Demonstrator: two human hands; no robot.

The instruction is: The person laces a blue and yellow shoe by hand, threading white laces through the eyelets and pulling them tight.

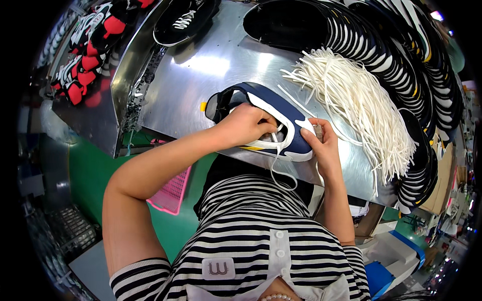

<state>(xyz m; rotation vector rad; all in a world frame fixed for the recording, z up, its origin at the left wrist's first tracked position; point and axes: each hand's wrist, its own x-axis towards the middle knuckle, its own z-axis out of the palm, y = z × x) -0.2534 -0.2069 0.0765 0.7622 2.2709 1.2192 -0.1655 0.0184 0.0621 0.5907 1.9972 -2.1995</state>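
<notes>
A navy and white shoe upper (273, 102) lies tilted on the metal table near its front edge, its opening facing me. My left hand (246, 126) reaches into the opening, thumb and forefinger pinched on a white shoelace (275, 136). From there the lace loops down over the table's edge. My right hand (323, 143) grips the upper's right end, thumb on the navy surface and fingers partly hidden behind it. Just to the right, a thick bundle of white laces (359, 108) is spread across the table.
Stacked dark uppers (381, 60) curve along the table's far and right sides. A black upper with white lacing (186, 20) sits at the far left. Red, black and white shoes (88, 62) fill the space beyond the metal ledge (131, 75). Below is a pink basket (173, 193).
</notes>
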